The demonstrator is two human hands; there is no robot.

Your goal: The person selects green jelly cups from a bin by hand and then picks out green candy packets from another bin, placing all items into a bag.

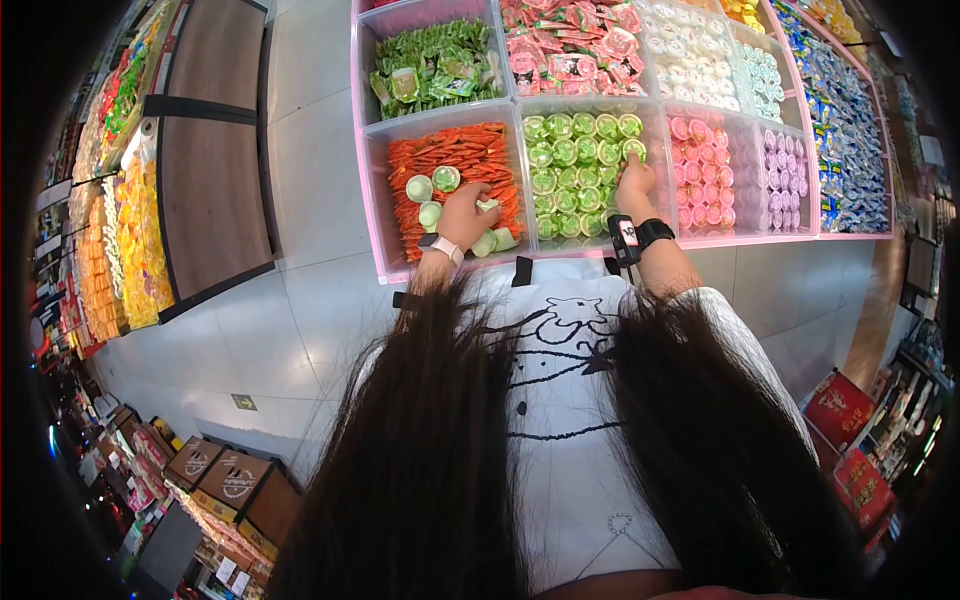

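Rows of green-lidded cups [563, 178] fill a clear-walled compartment. At its right side my right hand [636, 181] has its fingers on a green cup [633, 149] in the upper right of the rows. In the compartment to the left, several loose green cups [446, 179] lie on orange-red packets [430, 152]. Over these packets is my left hand [465, 213], its fingers curled round a pale green cup [487, 205]. More pale cups [485, 243] lie just below that hand, on their sides.
Pink cups [703, 175] and purple cups [785, 165] stand in compartments at the right. Green packets [432, 70] and pink packets [570, 50] fill compartments behind. The pink-edged bin rim [373, 215] borders the left side. Another candy shelf [140, 240] stands far left.
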